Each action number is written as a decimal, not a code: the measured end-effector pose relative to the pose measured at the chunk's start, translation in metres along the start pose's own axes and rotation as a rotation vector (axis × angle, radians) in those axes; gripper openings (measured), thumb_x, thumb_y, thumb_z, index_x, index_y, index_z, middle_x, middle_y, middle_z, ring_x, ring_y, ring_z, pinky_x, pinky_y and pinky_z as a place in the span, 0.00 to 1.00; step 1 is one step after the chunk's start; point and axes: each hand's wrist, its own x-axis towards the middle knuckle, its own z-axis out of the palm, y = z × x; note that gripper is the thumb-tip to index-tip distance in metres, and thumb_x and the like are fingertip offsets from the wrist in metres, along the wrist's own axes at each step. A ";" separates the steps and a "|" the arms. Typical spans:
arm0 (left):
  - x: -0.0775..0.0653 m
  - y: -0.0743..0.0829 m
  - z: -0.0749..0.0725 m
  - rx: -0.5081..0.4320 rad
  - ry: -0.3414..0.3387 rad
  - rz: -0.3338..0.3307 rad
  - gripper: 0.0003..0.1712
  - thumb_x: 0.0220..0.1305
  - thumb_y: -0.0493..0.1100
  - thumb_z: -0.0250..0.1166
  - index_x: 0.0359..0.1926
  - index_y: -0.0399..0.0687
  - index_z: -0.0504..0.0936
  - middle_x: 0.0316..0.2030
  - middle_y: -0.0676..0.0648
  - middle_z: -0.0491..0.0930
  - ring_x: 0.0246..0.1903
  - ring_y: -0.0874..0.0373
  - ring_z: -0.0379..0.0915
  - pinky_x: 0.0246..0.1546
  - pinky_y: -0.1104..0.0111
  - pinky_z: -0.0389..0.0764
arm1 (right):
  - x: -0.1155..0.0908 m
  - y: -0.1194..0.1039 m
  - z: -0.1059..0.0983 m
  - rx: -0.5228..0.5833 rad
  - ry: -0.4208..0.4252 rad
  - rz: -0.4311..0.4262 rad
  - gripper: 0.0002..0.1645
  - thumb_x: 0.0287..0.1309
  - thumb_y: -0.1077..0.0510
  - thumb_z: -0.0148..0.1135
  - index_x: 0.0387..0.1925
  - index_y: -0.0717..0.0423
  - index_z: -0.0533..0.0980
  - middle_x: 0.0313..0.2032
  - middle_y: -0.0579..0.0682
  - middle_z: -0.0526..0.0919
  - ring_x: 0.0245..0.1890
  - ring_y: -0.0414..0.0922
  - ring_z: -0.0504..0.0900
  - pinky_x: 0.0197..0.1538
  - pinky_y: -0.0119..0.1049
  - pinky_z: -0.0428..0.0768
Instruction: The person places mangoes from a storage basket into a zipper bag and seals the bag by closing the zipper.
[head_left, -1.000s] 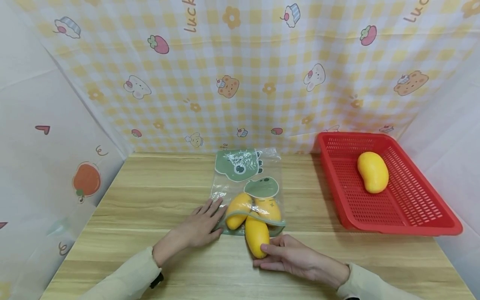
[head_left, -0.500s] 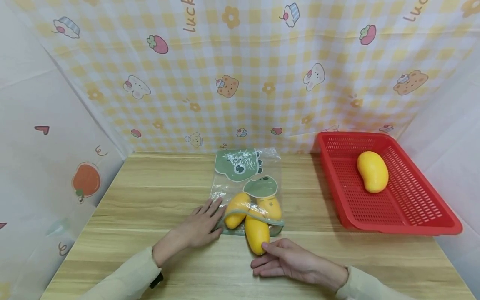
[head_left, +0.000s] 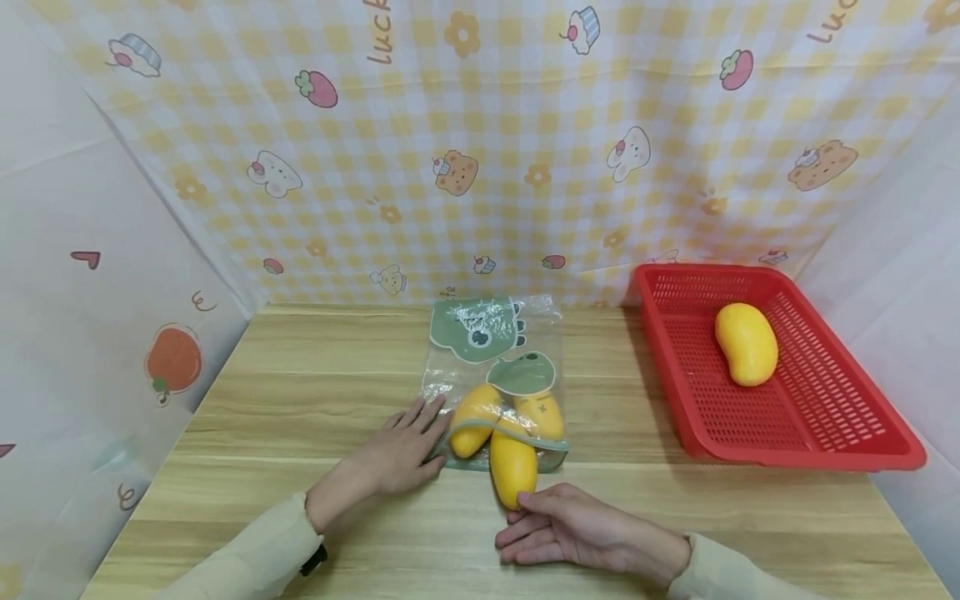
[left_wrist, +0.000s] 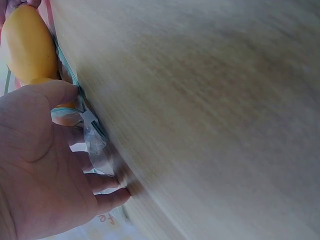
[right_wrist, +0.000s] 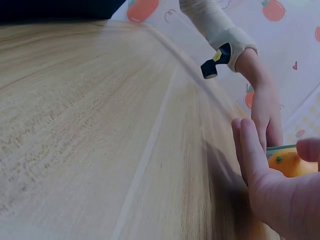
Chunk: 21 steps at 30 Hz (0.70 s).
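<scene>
A clear zip bag point(head_left: 540, 325) with green cartoon print lies flat on the table, its opening toward me. Two yellow mangoes point(head_left: 476, 408) are inside it. A third mango point(head_left: 513, 471) sits halfway through the opening, its near end sticking out. My right hand point(head_left: 577, 525) touches that end with the thumb, the other fingers extended below and to the left. In the right wrist view, the mango's green stem spot point(right_wrist: 279, 159) shows between thumb and fingers. My left hand point(head_left: 401, 454) rests flat with spread fingers at the bag's left edge.
A red plastic basket point(head_left: 690, 433) stands on the right with one mango point(head_left: 747, 343) in it. A yellow checked cloth point(head_left: 525, 125) hangs behind the wooden table point(head_left: 322, 375), and white printed sheets flank both sides.
The half-inserted mango has shifted slightly farther into the bag. My right hand's fingers have loosened and dropped away, the thumb staying at its end. The left hand has not moved.
</scene>
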 end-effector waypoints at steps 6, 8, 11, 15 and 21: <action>0.000 0.001 -0.001 -0.006 -0.003 -0.003 0.39 0.77 0.56 0.54 0.79 0.42 0.58 0.78 0.37 0.46 0.75 0.35 0.42 0.70 0.42 0.55 | 0.005 0.002 0.003 0.000 -0.001 0.005 0.16 0.76 0.56 0.55 0.50 0.68 0.74 0.50 0.64 0.84 0.54 0.56 0.83 0.58 0.46 0.78; 0.000 0.001 -0.001 -0.008 -0.003 -0.003 0.38 0.77 0.56 0.54 0.79 0.42 0.58 0.78 0.37 0.46 0.75 0.34 0.42 0.70 0.42 0.56 | 0.008 0.003 0.004 0.001 0.002 0.007 0.15 0.76 0.57 0.55 0.50 0.68 0.74 0.49 0.64 0.84 0.54 0.55 0.83 0.58 0.45 0.78; 0.000 0.001 -0.001 -0.007 -0.003 -0.002 0.39 0.77 0.56 0.54 0.79 0.42 0.58 0.78 0.37 0.47 0.75 0.34 0.43 0.70 0.42 0.56 | 0.011 0.005 0.005 -0.001 0.010 0.006 0.15 0.76 0.56 0.54 0.49 0.67 0.74 0.48 0.63 0.85 0.52 0.54 0.84 0.57 0.45 0.79; -0.001 0.001 -0.002 -0.010 -0.004 -0.003 0.38 0.77 0.56 0.54 0.78 0.42 0.58 0.78 0.37 0.47 0.75 0.34 0.42 0.70 0.42 0.56 | 0.015 0.007 0.008 0.004 0.003 0.011 0.17 0.78 0.53 0.52 0.48 0.66 0.75 0.47 0.63 0.85 0.52 0.54 0.84 0.57 0.45 0.79; -0.001 0.002 -0.002 -0.014 -0.003 -0.009 0.38 0.77 0.56 0.54 0.78 0.42 0.59 0.78 0.38 0.47 0.75 0.35 0.43 0.70 0.42 0.56 | 0.017 0.010 0.010 0.019 -0.020 0.000 0.25 0.80 0.49 0.49 0.52 0.69 0.74 0.48 0.64 0.85 0.52 0.54 0.84 0.56 0.44 0.80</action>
